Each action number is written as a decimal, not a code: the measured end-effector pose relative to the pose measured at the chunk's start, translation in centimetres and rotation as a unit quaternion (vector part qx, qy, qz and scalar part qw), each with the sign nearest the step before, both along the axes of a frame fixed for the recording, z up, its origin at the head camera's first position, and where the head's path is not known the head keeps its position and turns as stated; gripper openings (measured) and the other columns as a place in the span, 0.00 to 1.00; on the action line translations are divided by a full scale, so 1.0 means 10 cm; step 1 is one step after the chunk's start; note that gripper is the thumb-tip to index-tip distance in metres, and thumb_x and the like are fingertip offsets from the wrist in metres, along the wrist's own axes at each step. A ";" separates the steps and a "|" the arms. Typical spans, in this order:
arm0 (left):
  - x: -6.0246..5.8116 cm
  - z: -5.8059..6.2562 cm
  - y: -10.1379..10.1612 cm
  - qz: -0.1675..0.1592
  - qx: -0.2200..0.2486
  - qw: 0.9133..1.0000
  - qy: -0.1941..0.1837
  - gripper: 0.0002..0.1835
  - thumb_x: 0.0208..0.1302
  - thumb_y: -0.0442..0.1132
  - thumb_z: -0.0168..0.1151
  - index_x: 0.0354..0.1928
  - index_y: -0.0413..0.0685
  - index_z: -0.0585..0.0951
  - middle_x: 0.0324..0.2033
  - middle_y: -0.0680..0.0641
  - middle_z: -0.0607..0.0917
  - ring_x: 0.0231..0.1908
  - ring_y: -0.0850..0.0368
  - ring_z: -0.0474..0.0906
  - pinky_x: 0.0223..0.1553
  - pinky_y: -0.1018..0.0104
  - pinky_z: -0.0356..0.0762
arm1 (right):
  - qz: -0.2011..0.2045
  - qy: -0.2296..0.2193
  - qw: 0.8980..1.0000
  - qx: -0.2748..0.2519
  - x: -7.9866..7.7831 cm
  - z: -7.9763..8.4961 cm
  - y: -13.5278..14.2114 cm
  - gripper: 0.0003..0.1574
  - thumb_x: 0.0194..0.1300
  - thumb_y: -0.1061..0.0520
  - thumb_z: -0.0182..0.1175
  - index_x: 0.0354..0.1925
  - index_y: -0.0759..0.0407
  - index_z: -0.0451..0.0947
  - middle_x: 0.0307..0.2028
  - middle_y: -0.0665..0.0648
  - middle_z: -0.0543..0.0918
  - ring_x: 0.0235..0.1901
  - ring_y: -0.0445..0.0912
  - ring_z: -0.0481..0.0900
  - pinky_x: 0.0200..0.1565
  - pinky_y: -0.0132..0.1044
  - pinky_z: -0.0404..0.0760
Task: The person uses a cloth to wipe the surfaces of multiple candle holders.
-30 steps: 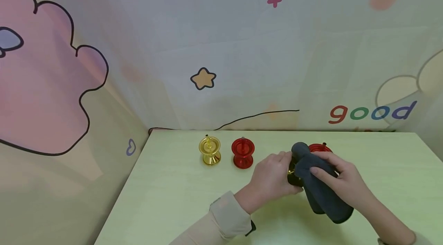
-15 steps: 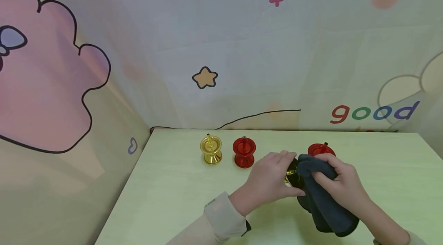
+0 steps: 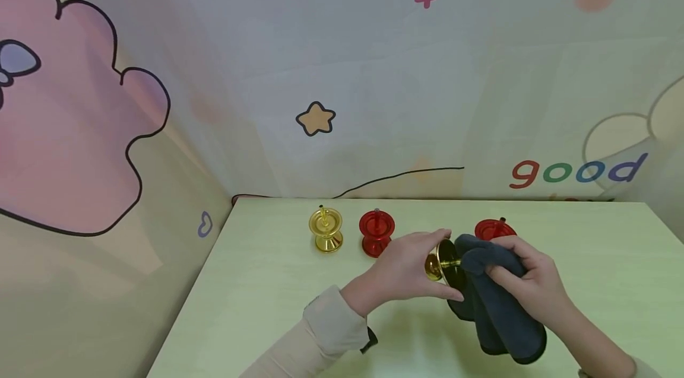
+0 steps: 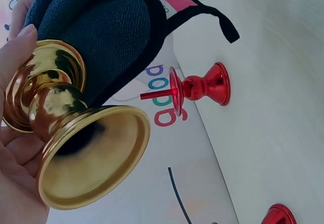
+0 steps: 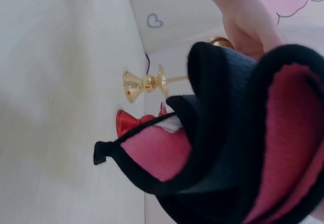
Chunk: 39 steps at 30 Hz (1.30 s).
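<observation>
Head view shows two gold candleholders — two red candleholders — one cloth.

Cloth is dark blue-grey with pink reverse and black edging; held candlestick and far-left candlestick, gold; middle candlestick and far-right candlestick, red; tabletop, pale green; backdrop, printed with pink cloud, orange star, multicoloured lettering.
</observation>
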<state>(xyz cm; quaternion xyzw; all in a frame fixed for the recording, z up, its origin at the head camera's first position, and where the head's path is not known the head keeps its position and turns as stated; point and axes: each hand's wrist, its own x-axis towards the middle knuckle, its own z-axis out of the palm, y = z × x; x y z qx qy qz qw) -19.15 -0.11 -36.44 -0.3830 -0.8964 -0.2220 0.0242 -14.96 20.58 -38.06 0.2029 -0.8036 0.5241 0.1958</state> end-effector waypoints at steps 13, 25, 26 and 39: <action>0.06 0.01 -0.03 0.036 -0.086 0.989 0.112 0.44 0.41 0.66 0.62 0.58 0.48 0.68 0.53 0.54 0.76 0.53 0.62 0.72 0.49 0.75 0.72 | -0.016 -0.058 0.997 0.050 0.00 0.26 0.26 0.20 0.53 0.71 0.57 0.45 0.58 0.75 0.34 0.31 0.77 0.26 0.32 0.78 0.24 0.27 0.78; 0.12 0.00 0.05 0.051 -0.072 0.985 0.146 0.45 0.39 0.66 0.63 0.59 0.48 0.67 0.50 0.54 0.78 0.51 0.63 0.73 0.44 0.74 0.75 | 0.012 0.093 0.950 0.297 -0.03 0.30 0.02 0.23 0.46 0.59 0.66 0.45 0.47 0.78 0.44 0.51 0.77 0.44 0.40 0.70 0.38 0.36 0.76; 0.12 -0.01 0.05 0.054 -0.068 0.985 0.150 0.45 0.39 0.66 0.64 0.58 0.48 0.67 0.50 0.54 0.78 0.51 0.63 0.73 0.44 0.74 0.75 | 0.010 0.096 0.944 0.316 -0.02 0.30 0.00 0.23 0.47 0.57 0.66 0.45 0.46 0.78 0.46 0.52 0.77 0.45 0.42 0.71 0.38 0.40 0.77; 0.13 -0.08 0.02 0.067 -0.015 0.973 0.220 0.43 0.36 0.66 0.65 0.54 0.48 0.71 0.47 0.54 0.80 0.48 0.63 0.75 0.43 0.76 0.75 | -0.007 0.288 0.895 0.342 -0.11 0.17 -0.15 0.25 0.62 0.36 0.44 0.36 0.45 0.83 0.34 0.59 0.79 0.32 0.50 0.78 0.28 0.44 0.78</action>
